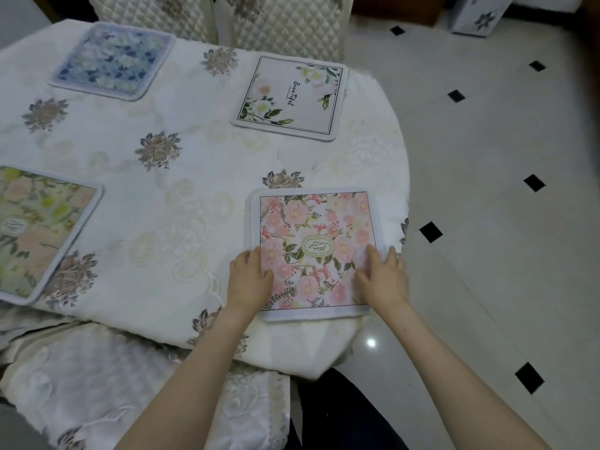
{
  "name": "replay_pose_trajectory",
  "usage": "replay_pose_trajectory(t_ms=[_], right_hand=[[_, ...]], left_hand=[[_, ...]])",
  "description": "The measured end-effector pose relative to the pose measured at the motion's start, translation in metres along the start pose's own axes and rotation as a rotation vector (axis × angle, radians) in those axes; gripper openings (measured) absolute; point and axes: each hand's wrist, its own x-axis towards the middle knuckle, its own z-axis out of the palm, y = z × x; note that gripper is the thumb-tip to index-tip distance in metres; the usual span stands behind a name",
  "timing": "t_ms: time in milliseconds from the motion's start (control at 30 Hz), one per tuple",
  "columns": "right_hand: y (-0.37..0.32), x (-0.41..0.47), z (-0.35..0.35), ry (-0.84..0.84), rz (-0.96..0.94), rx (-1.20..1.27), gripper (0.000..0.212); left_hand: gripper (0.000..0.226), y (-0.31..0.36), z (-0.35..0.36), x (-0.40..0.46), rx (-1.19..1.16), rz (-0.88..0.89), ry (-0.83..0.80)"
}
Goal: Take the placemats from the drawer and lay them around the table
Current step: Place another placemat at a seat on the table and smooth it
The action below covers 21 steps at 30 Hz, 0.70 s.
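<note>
Your left hand and right hand lie with relaxed fingers on the pink floral square placemat, flat at the near right edge of the white embroidered tablecloth-covered table. Its sides run nearly square to you. A white "Beautiful" mat lies far right, a blue floral mat far left, a green-yellow floral mat near left.

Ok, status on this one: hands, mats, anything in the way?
Both hands, left and right, flat on pink floral placemat. Four placemats down. Nothing in the way.
</note>
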Motion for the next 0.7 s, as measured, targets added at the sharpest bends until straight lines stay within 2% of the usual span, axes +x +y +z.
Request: replay_pose_trajectory(t_ms=[167,367,533,700], right_hand=[[0.001,0.005,-0.002,0.003,-0.019,0.052,0.055],[0.003,0.013,-0.004,-0.046,-0.032,0.402,0.051],[0.003,0.019,-0.002,0.031,0.005,0.387,0.046],[0.003,0.024,-0.011,0.103,0.034,0.696,0.038]], left_hand=[[0.066,0.005,0.001,0.003,-0.103,-0.159,0.033],[0.078,0.009,-0.004,0.014,-0.252,-0.282,0.018],[0.066,0.010,-0.002,0.010,-0.430,-0.273,-0.023],[0.058,0.010,-0.010,0.018,-0.520,-0.209,0.001]])
